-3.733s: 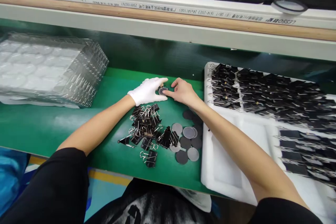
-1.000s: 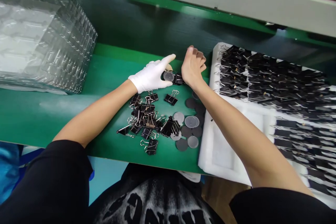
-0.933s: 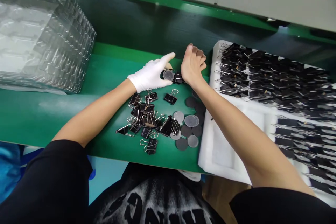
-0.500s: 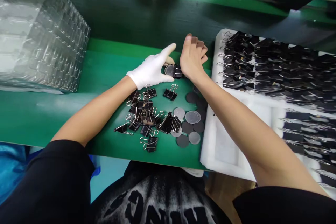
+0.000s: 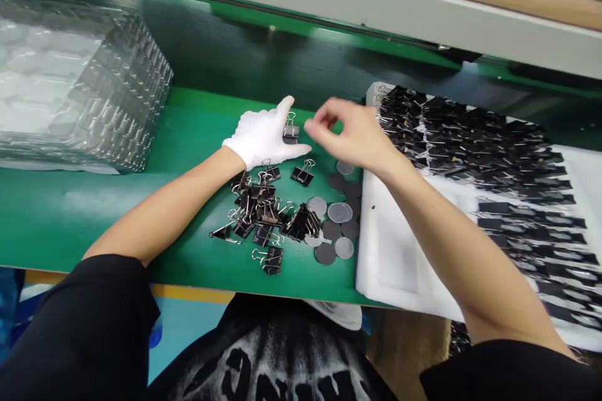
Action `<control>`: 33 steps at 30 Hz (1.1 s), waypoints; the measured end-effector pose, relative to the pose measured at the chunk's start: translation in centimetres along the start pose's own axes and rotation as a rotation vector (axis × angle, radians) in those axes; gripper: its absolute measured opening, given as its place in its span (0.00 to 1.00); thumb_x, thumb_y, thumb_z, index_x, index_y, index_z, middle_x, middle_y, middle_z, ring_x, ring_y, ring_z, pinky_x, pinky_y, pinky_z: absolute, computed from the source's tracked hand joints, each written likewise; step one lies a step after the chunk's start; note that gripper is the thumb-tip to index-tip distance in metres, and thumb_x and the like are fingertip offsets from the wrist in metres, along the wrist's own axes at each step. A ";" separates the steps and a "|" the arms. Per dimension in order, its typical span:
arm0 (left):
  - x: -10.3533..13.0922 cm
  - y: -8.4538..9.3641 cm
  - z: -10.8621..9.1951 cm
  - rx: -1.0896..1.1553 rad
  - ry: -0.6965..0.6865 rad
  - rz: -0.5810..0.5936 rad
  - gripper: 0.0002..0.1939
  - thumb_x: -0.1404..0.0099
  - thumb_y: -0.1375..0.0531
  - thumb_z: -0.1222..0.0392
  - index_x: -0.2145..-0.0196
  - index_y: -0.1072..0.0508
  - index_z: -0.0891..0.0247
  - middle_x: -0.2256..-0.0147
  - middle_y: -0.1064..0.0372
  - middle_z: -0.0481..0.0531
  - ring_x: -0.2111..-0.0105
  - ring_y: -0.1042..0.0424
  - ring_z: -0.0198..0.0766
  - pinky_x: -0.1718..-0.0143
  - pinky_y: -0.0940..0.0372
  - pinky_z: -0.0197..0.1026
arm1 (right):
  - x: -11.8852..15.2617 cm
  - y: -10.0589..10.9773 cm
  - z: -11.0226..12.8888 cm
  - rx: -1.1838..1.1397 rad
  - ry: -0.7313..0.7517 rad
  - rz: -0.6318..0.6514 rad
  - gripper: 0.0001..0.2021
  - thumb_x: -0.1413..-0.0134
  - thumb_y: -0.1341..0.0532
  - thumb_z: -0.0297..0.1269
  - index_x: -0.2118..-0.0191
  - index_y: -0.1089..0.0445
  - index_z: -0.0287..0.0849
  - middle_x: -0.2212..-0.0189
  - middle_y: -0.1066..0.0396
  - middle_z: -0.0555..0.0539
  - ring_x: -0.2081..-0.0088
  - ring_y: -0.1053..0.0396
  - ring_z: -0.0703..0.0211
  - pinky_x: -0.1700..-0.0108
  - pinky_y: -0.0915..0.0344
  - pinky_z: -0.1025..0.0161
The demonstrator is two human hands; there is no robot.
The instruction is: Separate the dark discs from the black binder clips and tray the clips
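Binder clip (image 5: 290, 132) pinched upright in gloved left hand (image 5: 264, 135) near the counter's (image 5: 94, 207) middle, bare right hand (image 5: 352, 135) just beside it, blurred, fingers loosely curled and holding nothing, clip pile (image 5: 263, 216) and grey discs (image 5: 336, 219) toward the front edge, foam tray (image 5: 399, 257) of clips at right, plastic trays (image 5: 75, 88) at left

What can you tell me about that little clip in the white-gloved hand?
The binder clip is small, with a black body that looks like metal and silvery wire handles pointing up. It stands upright above the green bench, pinched between the thumb and fingers of the gloved left hand. The bare right hand is blurred and close beside it, apparently not touching. Whether it clamps anything cannot be told.
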State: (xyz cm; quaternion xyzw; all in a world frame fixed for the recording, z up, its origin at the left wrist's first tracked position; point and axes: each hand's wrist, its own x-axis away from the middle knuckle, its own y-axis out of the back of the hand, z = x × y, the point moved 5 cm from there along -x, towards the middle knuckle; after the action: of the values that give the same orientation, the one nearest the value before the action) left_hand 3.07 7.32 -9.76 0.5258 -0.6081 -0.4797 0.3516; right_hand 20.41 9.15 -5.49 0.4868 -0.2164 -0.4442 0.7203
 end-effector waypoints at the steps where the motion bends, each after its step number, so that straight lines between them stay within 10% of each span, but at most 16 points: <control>1: 0.0 0.4 0.2 -0.018 -0.017 0.005 0.53 0.37 0.35 0.34 0.24 0.46 0.63 0.42 0.27 0.69 0.43 0.26 0.66 0.42 0.34 0.58 | 1.0 -0.2 0.7 -0.007 0.025 0.119 0.17 0.33 0.37 0.54 0.55 0.24 0.44 0.62 0.22 0.45 0.56 0.24 0.46 0.42 0.36 0.43; 4: -0.3 1.6 1.1 -0.037 -0.139 0.019 0.43 0.30 0.42 0.35 0.25 0.40 0.57 0.34 0.36 0.69 0.36 0.33 0.70 0.39 0.38 0.63 | 3.0 -1.2 1.3 -0.056 -0.011 0.330 0.06 0.39 0.33 0.39 0.58 0.23 0.44 0.69 0.21 0.50 0.64 0.23 0.52 0.45 0.35 0.48; 8: -0.7 1.9 1.8 -0.053 -0.344 0.154 0.28 0.23 0.51 0.47 0.29 0.32 0.49 0.27 0.43 0.58 0.31 0.41 0.63 0.36 0.41 0.63 | 2.6 -1.5 -1.1 -0.146 -0.198 0.188 0.05 0.44 0.35 0.29 0.63 0.22 0.43 0.69 0.20 0.48 0.63 0.22 0.51 0.52 0.32 0.55; 12: -0.9 2.2 2.2 -0.171 -0.355 0.172 0.25 0.24 0.49 0.46 0.37 0.24 0.50 0.39 0.27 0.56 0.37 0.34 0.59 0.36 0.44 0.64 | 1.6 -0.9 -3.3 -0.199 -0.319 0.003 0.15 0.45 0.35 0.30 0.52 0.21 0.40 0.72 0.21 0.48 0.68 0.24 0.52 0.55 0.31 0.55; 17: -0.7 2.9 2.2 -0.301 -0.288 0.183 0.27 0.23 0.51 0.41 0.47 0.18 0.55 0.54 0.23 0.57 0.43 0.29 0.61 0.37 0.45 0.64 | 1.0 -0.8 -3.4 -0.221 -0.354 0.078 0.05 0.45 0.35 0.30 0.65 0.20 0.41 0.74 0.23 0.47 0.69 0.26 0.53 0.57 0.30 0.55; 24: -0.3 1.9 0.8 -0.285 -0.295 0.276 0.40 0.34 0.38 0.32 0.33 0.30 0.58 0.41 0.30 0.62 0.43 0.30 0.62 0.44 0.37 0.56 | -1.0 0.1 -2.2 0.168 -0.280 -0.022 0.33 0.30 0.47 0.65 0.42 0.25 0.40 0.48 0.23 0.31 0.41 0.31 0.28 0.37 0.42 0.26; 28: -0.7 0.6 0.7 -0.313 -0.316 0.274 0.28 0.30 0.41 0.37 0.44 0.21 0.58 0.49 0.26 0.60 0.46 0.28 0.58 0.47 0.37 0.52 | -3.7 -1.8 -1.7 0.137 -0.290 -0.103 0.38 0.25 0.66 0.62 0.30 0.37 0.44 0.33 0.36 0.29 0.29 0.45 0.27 0.33 0.51 0.22; 33: -1.1 -0.1 1.0 -0.280 -0.318 0.193 0.29 0.31 0.39 0.36 0.46 0.20 0.60 0.52 0.25 0.61 0.47 0.27 0.59 0.49 0.37 0.52 | -6.1 -6.0 -4.3 0.056 -0.308 -0.103 0.38 0.26 0.66 0.64 0.29 0.39 0.46 0.30 0.45 0.29 0.25 0.57 0.24 0.34 0.57 0.16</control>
State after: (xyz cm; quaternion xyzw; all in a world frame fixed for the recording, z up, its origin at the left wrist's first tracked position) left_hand 2.42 8.59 -10.04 0.3291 -0.6309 -0.6003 0.3649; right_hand 17.88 15.75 -11.99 0.4434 -0.3112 -0.5437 0.6410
